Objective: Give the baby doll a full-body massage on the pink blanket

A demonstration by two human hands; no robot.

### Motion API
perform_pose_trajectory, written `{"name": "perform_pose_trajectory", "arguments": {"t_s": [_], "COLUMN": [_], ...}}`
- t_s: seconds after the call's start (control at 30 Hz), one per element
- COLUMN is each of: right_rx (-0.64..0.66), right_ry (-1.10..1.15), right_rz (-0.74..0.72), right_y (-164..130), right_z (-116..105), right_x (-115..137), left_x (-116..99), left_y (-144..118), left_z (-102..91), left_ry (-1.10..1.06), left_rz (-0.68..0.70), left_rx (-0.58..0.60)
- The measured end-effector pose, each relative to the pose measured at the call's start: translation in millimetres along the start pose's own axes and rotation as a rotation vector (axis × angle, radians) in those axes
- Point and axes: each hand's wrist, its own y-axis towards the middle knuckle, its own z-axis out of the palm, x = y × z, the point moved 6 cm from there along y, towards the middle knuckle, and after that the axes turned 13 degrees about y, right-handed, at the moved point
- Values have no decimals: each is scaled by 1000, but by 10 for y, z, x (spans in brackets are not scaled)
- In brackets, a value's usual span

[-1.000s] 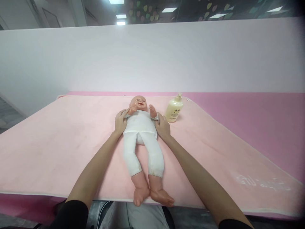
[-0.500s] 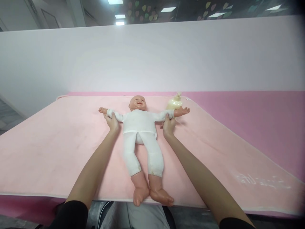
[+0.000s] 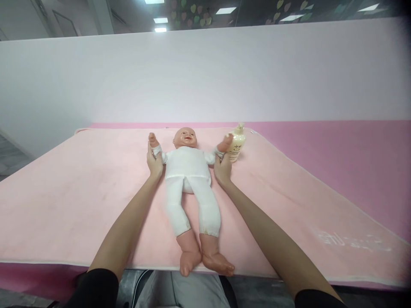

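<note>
A wide table covered with a darker pink cloth (image 3: 337, 141) fills the lower half of the frame. On it is spread a pale pink, soft blanket (image 3: 80, 192), from the left edge to the lower right. In the middle a plastic baby doll in white clothes (image 3: 191, 184) lies on its back on the blanket. A cream-coloured pump bottle (image 3: 236, 147) stands upright just right of the doll's head.

Looks like a baby-care training rm w/ office fittings: my desk (image 3: 80, 205) has a pink padded mat (image 3: 289, 192), practice doll (image 3: 189, 171), lotion bottle (image 3: 236, 145), partition wall (image 3: 205, 77), ceiling light panels (image 3: 226, 10).
</note>
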Motion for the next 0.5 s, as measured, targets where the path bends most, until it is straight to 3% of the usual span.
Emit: {"name": "perform_pose_trajectory", "arguments": {"t_s": [0.13,0.27,0.5], "right_rx": [235,255,239], "right_ry": [-277,-335,-290], "right_rz": [-161,-173,-159], "right_y": [-109,-130,-114], "right_z": [180,200,166], "right_x": [201,222,228], "left_x": [-291,-436,-439], "left_y": [-73,-154,-164], "left_z": [60,169,166], "left_ry": [176,305,316], "left_rz": [246,457,479], "left_rx": [120,270,240]}}
